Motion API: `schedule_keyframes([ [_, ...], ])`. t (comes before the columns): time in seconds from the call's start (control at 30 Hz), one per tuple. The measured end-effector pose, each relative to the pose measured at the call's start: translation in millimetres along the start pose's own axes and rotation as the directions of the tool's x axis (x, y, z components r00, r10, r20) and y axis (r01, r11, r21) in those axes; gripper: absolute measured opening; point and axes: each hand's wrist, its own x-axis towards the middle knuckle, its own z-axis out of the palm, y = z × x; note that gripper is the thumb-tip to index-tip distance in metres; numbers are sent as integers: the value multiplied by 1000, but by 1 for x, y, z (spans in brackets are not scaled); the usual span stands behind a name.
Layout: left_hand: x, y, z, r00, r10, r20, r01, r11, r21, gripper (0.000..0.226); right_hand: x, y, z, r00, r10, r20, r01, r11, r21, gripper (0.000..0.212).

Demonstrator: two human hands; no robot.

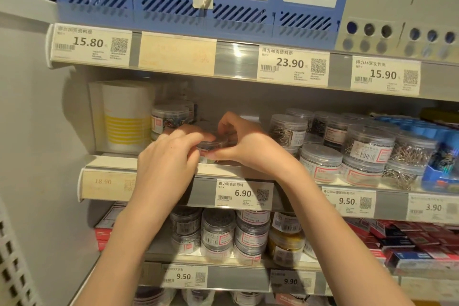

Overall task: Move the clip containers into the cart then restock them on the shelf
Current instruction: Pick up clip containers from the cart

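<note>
Both hands on one clear round clip container (211,144) at front edge of mid shelf (223,171), just above the 6.90 tag (244,194). Left hand (166,156) curled over lid + near side; right hand (238,141) pinching far side, thumb low by the base. Both gripping, neither free.

Can't tell if it's coming off the shelf or going on. Cart likely the white perforated thing at bottom left (12,256), mostly out of frame.

For the step, either way:
- Grip the body, not just the lid. Lid looks like a press/screw type, could pop and dump clips.
- Keep it level, base flat.
- Watch the stacked container to the left (169,117) and the stacks to the right (288,129); close by, easy to knock w/ knuckles.
- If placing: push back behind the lip, label facing out, in line w/ 6.90 tag.
- If lifting: straight up and out, clear the lip first, then across to cart.
</note>
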Motion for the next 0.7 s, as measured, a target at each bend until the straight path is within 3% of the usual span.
schedule_keyframes([
  [0.2, -3, -1, 4, 993, 38, -109, -39, 999, -8, 34, -3, 2, 1, 999, -33, -10, 33, 999, 12, 36],
  [0.4, -1, -8, 16, 975, 63, -215, -61, 998, 17, 17, -8, 2, -2, 989, -90, -117, 88, 996, -23, 24],
  [0.53, -2, -8, 18, 970, 47, -240, -59, 997, -42, 13, -17, -3, -7, 974, -151, -171, 132, 984, -121, 23],
  [0.7, 0, 1, 19, 976, 42, -212, -59, 996, -71, 31, -31, -6, -20, 944, -213, -252, 156, 961, -226, 26],
])
